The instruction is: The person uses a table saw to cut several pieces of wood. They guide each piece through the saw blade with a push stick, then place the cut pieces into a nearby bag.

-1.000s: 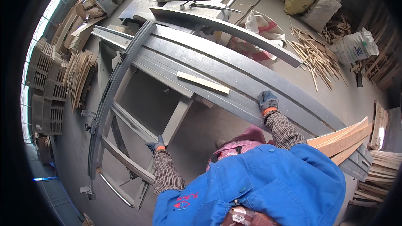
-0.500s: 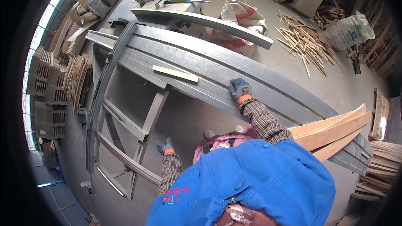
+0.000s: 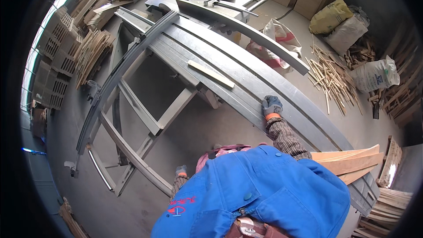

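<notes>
My right hand (image 3: 272,105), in a grey-blue work glove with an orange cuff, rests with curled fingers on the long grey metal sliding table (image 3: 238,57). Its palm side is hidden, so whatever it may hold does not show. A short pale wood strip (image 3: 211,74) lies on the same table, up and left of that hand. My left hand (image 3: 181,170), also gloved, hangs low beside my body, near a curved metal frame bar (image 3: 136,161). Its fingers are too small and foreshortened to read, and I see nothing in them.
A long metal fence (image 3: 246,31) crosses above the table. Several wood boards (image 3: 350,165) rest on its right end. An open frame with a grey rail (image 3: 119,66) juts out at left. Thin wood sticks (image 3: 335,79) and filled sacks (image 3: 376,75) lie on the floor at right.
The view has shifted, so the table and wood strip appear further right and lower. My right hand stays on the table. My left hand, earlier with fingers spread, is now closer to my body.
</notes>
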Demonstrator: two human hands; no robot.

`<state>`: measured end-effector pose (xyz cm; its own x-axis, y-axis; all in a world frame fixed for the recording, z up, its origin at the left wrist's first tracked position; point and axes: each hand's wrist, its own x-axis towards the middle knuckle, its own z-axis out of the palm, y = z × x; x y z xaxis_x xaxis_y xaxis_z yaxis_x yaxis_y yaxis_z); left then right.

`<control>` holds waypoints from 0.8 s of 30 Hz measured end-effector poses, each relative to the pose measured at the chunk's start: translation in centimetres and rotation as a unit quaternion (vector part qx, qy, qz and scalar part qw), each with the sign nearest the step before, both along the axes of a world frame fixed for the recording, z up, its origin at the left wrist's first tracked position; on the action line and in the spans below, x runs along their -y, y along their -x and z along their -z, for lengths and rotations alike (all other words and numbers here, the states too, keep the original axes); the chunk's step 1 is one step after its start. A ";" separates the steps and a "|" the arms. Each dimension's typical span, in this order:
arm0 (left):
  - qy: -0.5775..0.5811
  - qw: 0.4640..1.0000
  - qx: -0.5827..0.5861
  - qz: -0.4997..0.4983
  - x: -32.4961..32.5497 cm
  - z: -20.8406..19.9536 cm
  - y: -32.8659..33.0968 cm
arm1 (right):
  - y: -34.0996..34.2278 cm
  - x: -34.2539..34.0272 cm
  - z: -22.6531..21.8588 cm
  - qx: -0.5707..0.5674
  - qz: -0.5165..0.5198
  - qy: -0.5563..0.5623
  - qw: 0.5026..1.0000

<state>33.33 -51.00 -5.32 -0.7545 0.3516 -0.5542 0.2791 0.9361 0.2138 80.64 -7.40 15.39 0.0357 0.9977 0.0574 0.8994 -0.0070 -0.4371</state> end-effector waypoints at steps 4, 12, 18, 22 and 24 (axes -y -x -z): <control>-0.075 0.985 0.048 0.148 -2.3 0.8 2.1 | -1.0 0.4 -0.2 0.003 0.118 0.050 0.992; -0.070 0.981 0.172 -0.058 -0.4 0.4 1.7 | 9.8 -2.0 -0.9 0.022 -0.006 0.015 1.000; -0.045 0.976 0.195 -0.081 -2.5 -0.3 1.5 | 18.5 -8.9 -0.1 0.065 -0.119 -0.017 0.991; -0.062 0.976 0.192 -0.084 -7.4 -2.1 3.3 | 21.6 -14.4 -1.3 0.081 -0.142 0.108 0.981; -0.076 0.976 0.189 -0.081 -10.3 -3.2 4.1 | 21.6 -16.8 -1.6 0.040 -0.157 0.112 0.980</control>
